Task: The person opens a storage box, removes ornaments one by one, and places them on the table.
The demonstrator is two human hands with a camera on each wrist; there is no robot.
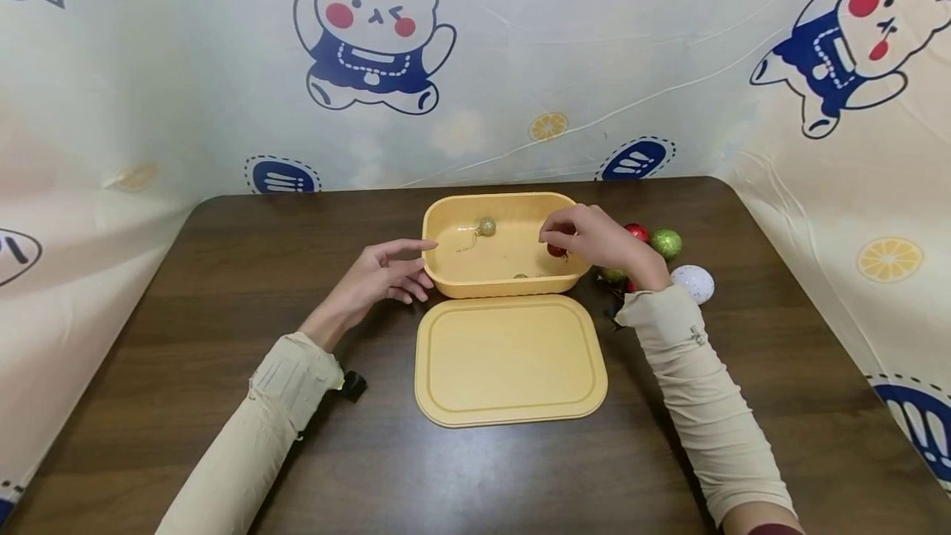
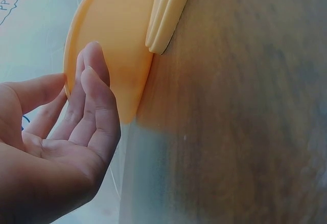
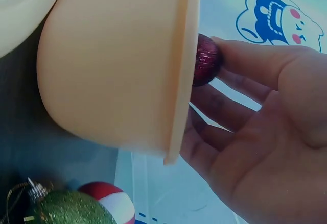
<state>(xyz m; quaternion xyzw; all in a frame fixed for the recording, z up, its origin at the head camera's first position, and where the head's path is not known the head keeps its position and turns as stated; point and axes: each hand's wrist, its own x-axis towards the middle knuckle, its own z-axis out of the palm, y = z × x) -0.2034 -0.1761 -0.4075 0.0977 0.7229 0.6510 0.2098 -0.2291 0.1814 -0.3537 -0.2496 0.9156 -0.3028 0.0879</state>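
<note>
A yellow plastic box (image 1: 434, 279) stands near the far side of the table. Over its right end my right hand (image 1: 605, 239) pinches a dark red glittery ball ornament (image 3: 207, 60) between thumb and fingers, just at the rim. At the opposite end, my left hand (image 1: 375, 275) touches the rim and outer wall with loosely extended fingers. Inside the box lies a small gold ball ornament (image 1: 486, 226) with a string. Another small gold thing (image 1: 522, 276) is mostly hidden behind the near wall.
A flat yellow lid (image 1: 511, 360) lies in front of the box. Right of the box are several more ball ornaments, among them a green one (image 1: 666, 243), a red one (image 1: 639, 232) and a white one (image 1: 693, 283). A printed curtain (image 1: 520, 64) hangs behind the table.
</note>
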